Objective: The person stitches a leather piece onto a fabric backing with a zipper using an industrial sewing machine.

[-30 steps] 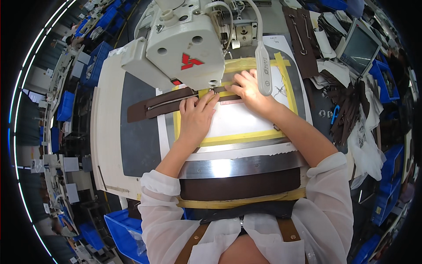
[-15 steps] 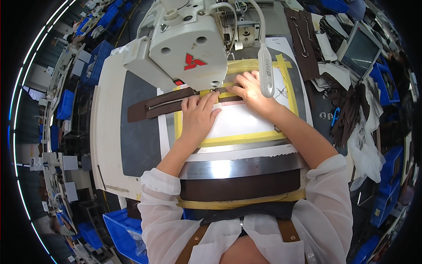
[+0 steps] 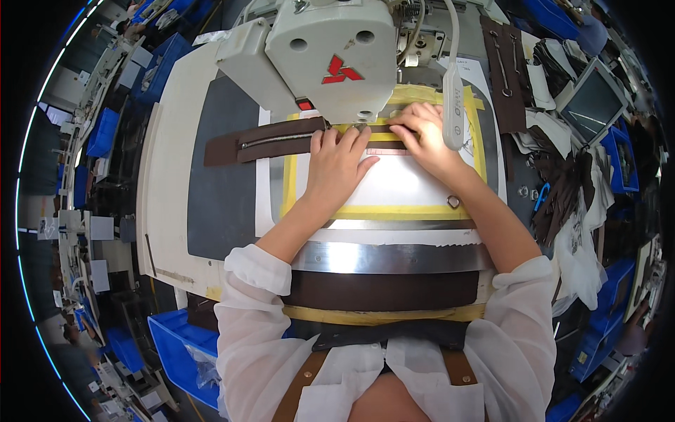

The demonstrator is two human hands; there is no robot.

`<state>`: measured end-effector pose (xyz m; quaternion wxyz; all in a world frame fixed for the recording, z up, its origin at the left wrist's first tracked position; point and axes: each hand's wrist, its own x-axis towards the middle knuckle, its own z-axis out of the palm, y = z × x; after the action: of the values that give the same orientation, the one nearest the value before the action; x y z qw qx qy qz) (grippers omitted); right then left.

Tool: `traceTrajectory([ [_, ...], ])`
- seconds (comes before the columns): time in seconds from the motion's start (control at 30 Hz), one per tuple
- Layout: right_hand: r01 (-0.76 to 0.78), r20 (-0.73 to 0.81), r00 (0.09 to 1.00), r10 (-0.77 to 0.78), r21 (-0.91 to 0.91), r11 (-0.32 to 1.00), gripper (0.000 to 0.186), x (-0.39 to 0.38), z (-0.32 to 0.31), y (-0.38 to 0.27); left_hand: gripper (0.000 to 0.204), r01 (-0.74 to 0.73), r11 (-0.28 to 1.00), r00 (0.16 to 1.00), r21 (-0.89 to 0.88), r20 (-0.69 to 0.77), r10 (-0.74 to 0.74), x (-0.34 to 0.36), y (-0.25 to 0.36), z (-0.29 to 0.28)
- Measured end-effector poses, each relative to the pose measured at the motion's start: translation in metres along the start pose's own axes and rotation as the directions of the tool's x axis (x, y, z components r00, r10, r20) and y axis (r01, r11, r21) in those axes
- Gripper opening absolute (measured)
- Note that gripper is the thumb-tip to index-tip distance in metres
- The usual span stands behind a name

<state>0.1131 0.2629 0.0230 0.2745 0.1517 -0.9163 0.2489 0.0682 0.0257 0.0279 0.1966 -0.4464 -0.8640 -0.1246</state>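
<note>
A dark brown fabric strip with a metal zipper [image 3: 275, 143] lies across the work board, its left end reaching over the grey mat. My left hand [image 3: 337, 163] lies on this strip with the fingers stretched forward and the thumb spread, fingertips just below the sewing machine head [image 3: 336, 53]. To its right, my right hand [image 3: 427, 135] has curled fingers, thumb and forefinger closed at the strip's right part. Beneath both hands is a white template sheet edged with yellow tape [image 3: 394, 212]. A small metal ring [image 3: 453, 202] rests near my right forearm.
A grey handheld-shaped device [image 3: 453, 105] hangs on a cable beside my right hand. A metal bar [image 3: 390, 258] crosses the board nearer me. At right are a screen [image 3: 592, 93], brown strips [image 3: 500, 77] and blue scissors [image 3: 541, 197]. A blue bin [image 3: 179, 344] stands at lower left.
The whole view has shifted and turned slightly. My left hand sits a little farther right over the template, and the metal ring now shows fully beside my right forearm.
</note>
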Motion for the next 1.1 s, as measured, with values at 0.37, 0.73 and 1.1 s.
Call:
traceTrajectory([
  [0.37, -0.337, 0.054, 0.941, 0.334, 0.049, 0.94, 0.031, 0.001, 0.0, 0.009, 0.052, 0.011, 0.999, 0.999, 0.052, -0.042, -0.009, -0.001, 0.003, 0.003],
  [0.73, -0.421, 0.229, 0.885, 0.405, 0.023, 0.907, 0.028, 0.025, -0.02, 0.0, 0.05, -0.001, 0.997, 0.999, 0.083, -0.041, 0.004, 0.0, 0.004, 0.004],
  [1.1, -0.571, 0.32, 0.818, 0.479, 0.349, 0.743, 0.019, 0.012, -0.024, 0.014, 0.053, 0.025, 0.997, 1.0, 0.071, 0.01, -0.026, 0.001, 0.005, 0.001],
])
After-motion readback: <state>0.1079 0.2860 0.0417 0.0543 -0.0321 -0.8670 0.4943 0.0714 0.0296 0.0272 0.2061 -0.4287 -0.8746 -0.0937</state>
